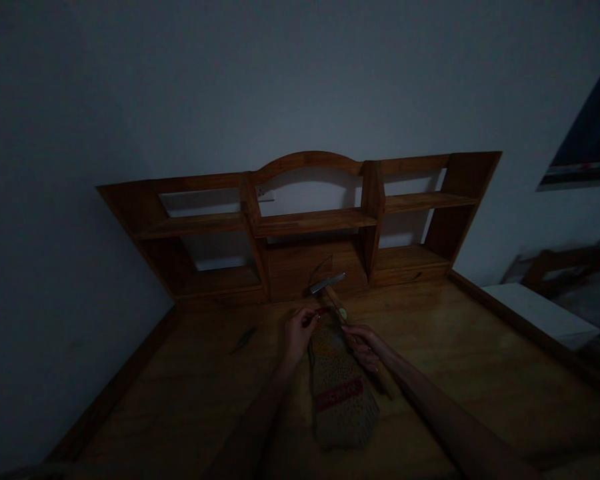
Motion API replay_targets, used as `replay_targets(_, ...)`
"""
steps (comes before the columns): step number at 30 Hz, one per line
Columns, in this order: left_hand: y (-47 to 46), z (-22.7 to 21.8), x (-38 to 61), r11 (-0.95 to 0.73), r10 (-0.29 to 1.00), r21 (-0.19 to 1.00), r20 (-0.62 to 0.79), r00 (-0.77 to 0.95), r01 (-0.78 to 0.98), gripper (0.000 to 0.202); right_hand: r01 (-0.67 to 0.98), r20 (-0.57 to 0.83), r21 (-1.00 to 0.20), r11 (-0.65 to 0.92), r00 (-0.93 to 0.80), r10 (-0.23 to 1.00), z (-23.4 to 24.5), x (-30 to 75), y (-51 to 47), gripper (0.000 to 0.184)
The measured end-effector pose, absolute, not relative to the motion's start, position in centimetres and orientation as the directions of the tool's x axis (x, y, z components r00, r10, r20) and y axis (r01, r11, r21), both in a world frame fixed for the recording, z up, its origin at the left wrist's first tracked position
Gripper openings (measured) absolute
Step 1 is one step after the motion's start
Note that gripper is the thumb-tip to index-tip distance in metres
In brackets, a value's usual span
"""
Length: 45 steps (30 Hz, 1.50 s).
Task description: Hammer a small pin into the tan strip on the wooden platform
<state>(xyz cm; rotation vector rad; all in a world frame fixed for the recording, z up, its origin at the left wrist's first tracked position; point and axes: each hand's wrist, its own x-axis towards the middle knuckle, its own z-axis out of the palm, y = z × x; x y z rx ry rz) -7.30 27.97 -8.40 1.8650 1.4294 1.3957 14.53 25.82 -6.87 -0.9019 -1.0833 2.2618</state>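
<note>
My right hand (365, 345) is closed round the wooden handle of a hammer (336, 301). The hammer's metal head points up and away, towards the shelf unit. My left hand (299, 331) has thumb and fingers pinched together beside a small dark red piece (323, 311); what the fingertips hold is too dark to make out. Below and between both hands, a tan, speckled, flat-looking item (337, 363) with a red lettered band lies on the table. A small pale green round spot (343, 313) shows by the hammer handle.
A wooden shelf unit (315, 220) rises at the back of the wooden table (195, 400). To the left of my hands lies a thin dark object (243, 340). Beyond the table's raised right edge stands a white surface (540, 310) near a wooden chair back (570, 263). The room is dim.
</note>
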Motion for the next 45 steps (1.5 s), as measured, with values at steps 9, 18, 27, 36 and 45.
replay_targets(9,28.0,-7.1,-6.7,-0.347,0.914,0.702,0.402,0.056,0.622,0.015,-0.127,-0.389,-0.789,-0.601,-0.654,0.649,-7.6,14.7,26.3,0.033)
replay_targets(18,28.3,-7.6,-7.3,-0.303,0.931,0.772,0.365,0.001,0.558,0.015,-0.125,-0.381,-0.803,-0.583,-0.645,0.662,-7.0,14.6,26.1,0.036)
replay_targets(27,28.1,-7.6,-7.2,-0.327,0.927,0.795,0.374,0.012,0.511,0.015,-0.075,-0.275,-0.931,-0.358,-0.501,0.821,-6.6,13.9,24.6,0.042)
replay_targets(36,28.5,-8.6,-7.3,-0.384,0.901,0.763,0.432,0.032,0.52,0.016,0.121,0.203,-0.962,0.244,-0.277,0.939,-3.1,14.9,22.0,0.033)
replay_targets(45,28.6,-8.3,-7.5,-0.357,0.915,0.785,0.403,0.022,0.506,0.013,0.614,0.395,-0.648,0.451,-0.236,0.888,-0.5,17.5,24.8,0.038)
